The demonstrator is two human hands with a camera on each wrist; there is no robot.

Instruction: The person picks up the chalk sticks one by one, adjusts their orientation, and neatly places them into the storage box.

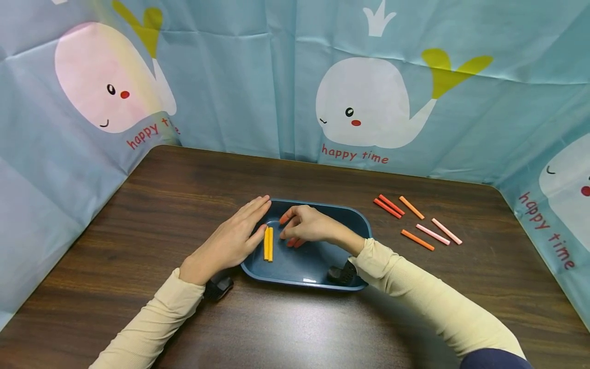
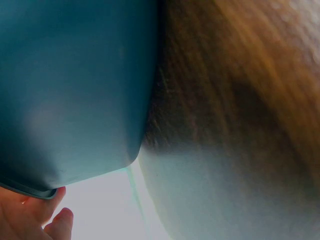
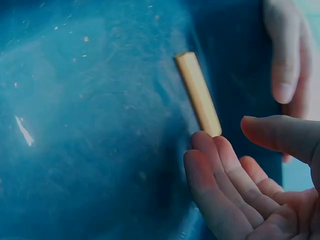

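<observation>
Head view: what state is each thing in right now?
Tray: right way up.
Yellow sticks: lying side by side inside it.
Left hand: fingers mostly straight, at its rim.
Right hand: fingers bent, holding nothing.
Red sticks: lying close together outside the tray.
Orange sticks: lying well apart.
Pink sticks: lying slightly apart.
Curtain: hanging, creased.

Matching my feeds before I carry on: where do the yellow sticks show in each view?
Head: the yellow sticks lie side by side in the tray's left end, just below picture centre.
Left wrist: not in it.
Right wrist: upper half, right of centre, beyond the right hand; only one can be made out.
Shared landmark: the blue tray, in all three views.
</observation>
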